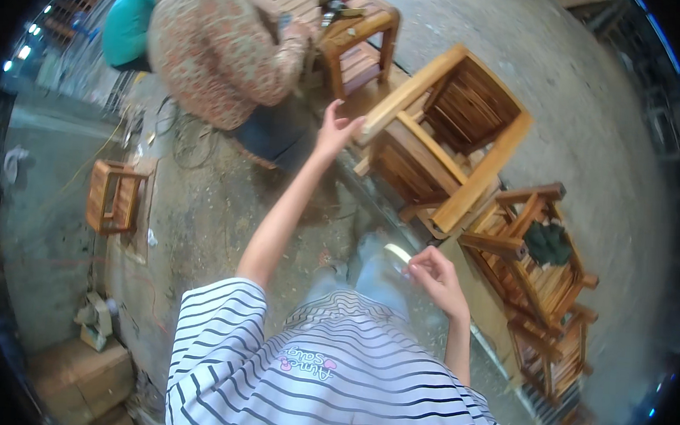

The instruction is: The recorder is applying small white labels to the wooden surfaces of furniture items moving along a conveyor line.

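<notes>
My left hand [337, 132] is stretched forward with thumb and fingers apart, at the near-left corner of a large wooden chair frame [492, 177]. Whether a fingertip touches the wood I cannot tell. Close to my body, my right hand [438, 282] is closed, pinching a pale yellow curved strip [397, 253] that resembles the edge of a tape roll. The chair frame has thick, light-brown rails and slatted panels, and stands ahead of me to the right.
A person in a patterned top [217, 49] works at a slatted wooden piece [358, 46] ahead on the left. Wooden chairs [528, 255] stand at right, one bearing a dark green cloth [548, 244]. A small wooden stool [115, 197] and cardboard boxes [80, 384] are at left.
</notes>
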`<state>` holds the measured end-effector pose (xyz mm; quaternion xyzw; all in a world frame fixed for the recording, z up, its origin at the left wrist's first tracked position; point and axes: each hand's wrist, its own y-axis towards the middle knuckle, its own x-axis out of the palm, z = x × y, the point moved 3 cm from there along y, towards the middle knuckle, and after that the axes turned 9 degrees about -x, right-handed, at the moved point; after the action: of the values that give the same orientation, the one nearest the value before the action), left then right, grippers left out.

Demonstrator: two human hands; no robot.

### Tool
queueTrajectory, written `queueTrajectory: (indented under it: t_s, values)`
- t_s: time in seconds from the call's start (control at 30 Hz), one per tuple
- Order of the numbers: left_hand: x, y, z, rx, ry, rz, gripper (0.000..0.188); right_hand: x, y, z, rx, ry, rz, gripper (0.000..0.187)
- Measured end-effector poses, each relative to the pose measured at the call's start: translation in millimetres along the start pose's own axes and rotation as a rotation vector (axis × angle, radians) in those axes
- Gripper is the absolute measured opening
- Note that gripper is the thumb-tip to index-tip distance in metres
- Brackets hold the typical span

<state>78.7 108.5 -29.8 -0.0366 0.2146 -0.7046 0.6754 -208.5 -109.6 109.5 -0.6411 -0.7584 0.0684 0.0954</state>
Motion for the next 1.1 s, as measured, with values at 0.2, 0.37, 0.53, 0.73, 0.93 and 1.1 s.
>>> queueTrajectory:
  t_s: [0.2, 0.37, 0.53, 0.73, 0.93, 1.1]
  values:
    - [24, 1, -20, -0.005, -0.014, -0.038, 0.062, -110, -14, -2, -0.252, 0.062, 0.804, 0.004]
    - [24, -7, 4, -0.107, -0.009, -0.147, 0.064, -156, 17, 33, -0.209, 0.281, 1.141, 0.020]
    - [25, -6, 9, -0.066, -0.027, -0.237, 0.068, -168, 60, 98, -0.098, 0.445, 1.242, 0.033]
    - [27, -4, 25, -0.065, 0.076, -0.282, 0.070, -168, 104, 103, -0.050, 0.357, 1.287, 0.036]
    - [22, 13, 30, -0.028, 0.249, -0.298, 0.069, -171, 132, 110, 0.021, 0.176, 1.352, 0.060]
    - [61, 40, 81, 0.262, 0.466, 0.002, 0.065, -169, 138, 100, 0.052, 0.213, 1.383, 0.061]
